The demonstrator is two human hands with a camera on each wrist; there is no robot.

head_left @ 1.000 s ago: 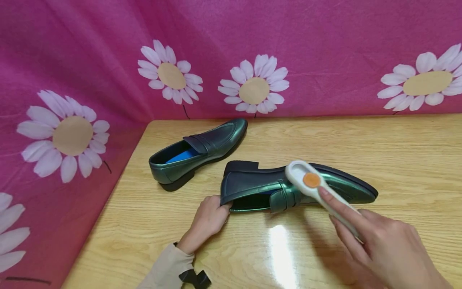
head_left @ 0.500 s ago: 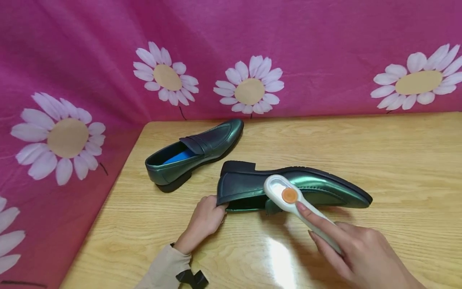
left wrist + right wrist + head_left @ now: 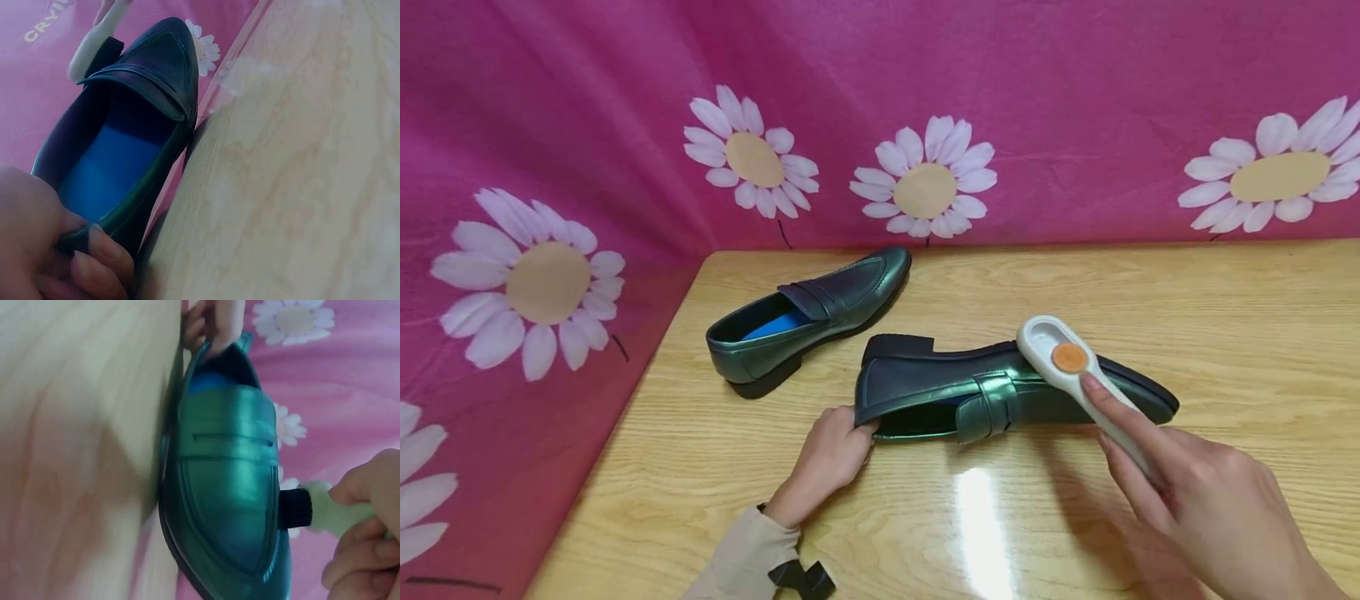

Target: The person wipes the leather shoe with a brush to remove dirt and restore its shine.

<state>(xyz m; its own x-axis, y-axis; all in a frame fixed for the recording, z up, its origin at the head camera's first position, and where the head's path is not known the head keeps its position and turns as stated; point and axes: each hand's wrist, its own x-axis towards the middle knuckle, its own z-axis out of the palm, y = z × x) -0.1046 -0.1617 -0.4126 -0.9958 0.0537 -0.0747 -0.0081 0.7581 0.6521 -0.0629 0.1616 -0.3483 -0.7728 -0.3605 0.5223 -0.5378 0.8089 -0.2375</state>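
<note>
A dark green loafer (image 3: 925, 383) lies on its side, opening facing me and toe to the right. My left hand (image 3: 831, 450) pinches the rim of its heel; in the left wrist view the thumb and fingers (image 3: 103, 269) grip the back edge, and a blue insole (image 3: 115, 165) shows inside. With my right hand (image 3: 1217, 492) I hold a white shoe brush (image 3: 1037, 346) that has an orange button (image 3: 1070, 357), index finger near the button. Its black bristles (image 3: 295, 509) touch the upper's side in the right wrist view.
The matching loafer (image 3: 812, 321) stands upright behind, toward the left, on the wooden table (image 3: 1225, 308). A pink cloth (image 3: 1037, 67) with white daisies hangs along the back and left edges.
The brush first slid left toward the heel and then came back right, now closer to the toe. My left hand and both loafers have stayed in place; the view shifts slightly.
</note>
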